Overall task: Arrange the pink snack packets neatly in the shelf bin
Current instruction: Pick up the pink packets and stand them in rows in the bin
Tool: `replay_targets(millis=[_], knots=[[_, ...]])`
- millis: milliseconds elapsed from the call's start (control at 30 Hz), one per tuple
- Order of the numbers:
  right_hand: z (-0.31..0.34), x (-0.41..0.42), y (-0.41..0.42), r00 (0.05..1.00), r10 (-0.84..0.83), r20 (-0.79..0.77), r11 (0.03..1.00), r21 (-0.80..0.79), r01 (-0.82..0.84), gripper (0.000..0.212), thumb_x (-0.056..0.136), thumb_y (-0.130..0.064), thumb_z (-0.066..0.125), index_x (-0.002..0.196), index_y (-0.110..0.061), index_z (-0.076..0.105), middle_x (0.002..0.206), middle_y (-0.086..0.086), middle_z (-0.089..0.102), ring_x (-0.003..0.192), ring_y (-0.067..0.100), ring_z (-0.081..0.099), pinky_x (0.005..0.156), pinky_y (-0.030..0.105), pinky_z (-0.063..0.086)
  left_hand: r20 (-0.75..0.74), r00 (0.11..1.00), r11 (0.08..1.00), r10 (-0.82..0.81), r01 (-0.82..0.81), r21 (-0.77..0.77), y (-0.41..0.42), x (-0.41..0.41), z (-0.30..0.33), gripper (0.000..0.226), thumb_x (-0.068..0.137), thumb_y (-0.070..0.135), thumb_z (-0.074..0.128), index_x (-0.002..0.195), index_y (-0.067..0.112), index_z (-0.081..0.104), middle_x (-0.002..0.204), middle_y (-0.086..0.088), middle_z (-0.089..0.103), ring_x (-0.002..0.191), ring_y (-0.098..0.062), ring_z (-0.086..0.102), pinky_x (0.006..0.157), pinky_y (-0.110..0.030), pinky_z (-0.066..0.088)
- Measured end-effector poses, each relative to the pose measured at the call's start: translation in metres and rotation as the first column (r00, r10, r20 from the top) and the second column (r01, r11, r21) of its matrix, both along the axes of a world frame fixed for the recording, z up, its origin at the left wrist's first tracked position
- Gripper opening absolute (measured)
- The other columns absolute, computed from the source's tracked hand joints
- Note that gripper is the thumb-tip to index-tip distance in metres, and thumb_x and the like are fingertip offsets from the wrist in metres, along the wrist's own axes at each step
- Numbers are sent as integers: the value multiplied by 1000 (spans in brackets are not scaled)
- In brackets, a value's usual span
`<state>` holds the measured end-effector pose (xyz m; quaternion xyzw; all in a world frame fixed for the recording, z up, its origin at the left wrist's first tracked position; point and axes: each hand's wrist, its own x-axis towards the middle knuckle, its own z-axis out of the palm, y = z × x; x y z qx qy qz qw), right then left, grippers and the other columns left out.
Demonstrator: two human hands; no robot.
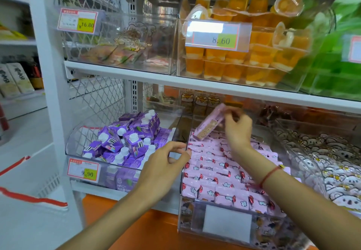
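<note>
pink packets (pixel 218 173) fill the clear bin (pixel 224 236) on the lower shelf, lying in overlapping rows, mostly flat, front rows near the bin's front wall. right hand (pixel 237 127) is over the back of the bin, fingers pinching one pink pack (pixel 210 124), raised above the pile and tilted, one end up toward the shelf above. red cord (pixel 270 174) on the right wrist. left hand (pixel 163 168) sits at the bin's left wall, fingers loosely curved, fingertips at the wall's top edge; can't tell if it actually grips the edge. purple cartons (pixel 125 142) in the bin just left, jumbled. white patterned packs (pixel 332 161) in the bin to the right. orange jelly cups (pixel 244 58) on the shelf above, price tag (pixel 218 36) reads 8.60.
</note>
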<state>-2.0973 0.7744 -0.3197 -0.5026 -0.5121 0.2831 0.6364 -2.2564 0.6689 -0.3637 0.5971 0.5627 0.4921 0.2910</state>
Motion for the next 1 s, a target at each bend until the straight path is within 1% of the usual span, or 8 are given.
replay_targets(millis=[133,333,467,567,633,700,833,1000], knots=[[7,24,-37,964,19,-266,997,-67,-38,16,98,-19,49,92,-14,63,93,3,67,76,8,66,69,19,55,-150,981,965,125,-84,250,-6,3,4,47,81,52,60,124,43,43,119,26,49,102,11,48,83,-18,42],[16,24,-71,940,222,-260,956,-130,-262,20,97,-14,49,93,-5,65,78,5,68,62,6,65,58,12,52,-510,851,812,126,207,545,-13,13,21,57,78,26,76,129,29,52,126,12,48,112,-7,49,91,-26,43],[24,31,-79,915,310,-259,908,-206,-366,19,95,-21,54,92,-6,64,67,1,66,54,4,63,52,13,50,-231,972,856,47,80,511,-15,13,28,31,82,24,71,111,32,65,99,22,63,89,2,58,77,-15,47],[26,40,-81,954,283,99,938,-237,-254,26,94,-38,52,104,-16,62,96,1,66,74,6,62,57,13,48,330,939,978,-96,29,204,-14,14,34,6,83,29,68,85,33,72,72,18,68,74,3,64,57,-15,50],[29,42,-85,925,223,308,975,-75,-210,23,92,-39,54,107,-22,59,107,-4,62,92,8,58,71,13,46,470,880,996,-74,42,78,-15,16,34,24,85,36,66,63,25,67,65,12,64,78,-3,69,51,-15,48],[32,39,-91,814,206,544,951,85,-297,31,90,-38,57,119,-27,56,120,-11,55,112,7,47,89,14,40,494,868,999,-49,39,31,-15,15,33,36,83,41,66,53,22,58,70,4,65,82,-9,71,50,-14,47],[24,30,-94,370,39,928,890,136,-434,50,90,-44,55,138,-32,44,138,-12,41,128,10,23,104,29,18,446,894,999,-43,28,41,-15,21,33,40,82,44,65,49,23,57,72,-3,65,76,-13,72,47,-13,46],[16,32,-80,428,-144,892,892,305,-335,35,88,-36,63,120,-23,57,107,-7,58,97,11,42,74,25,26,261,965,986,-3,-41,163,-14,15,29,36,78,63,49,86,35,71,91,17,71,88,-2,67,70,-18,52]])
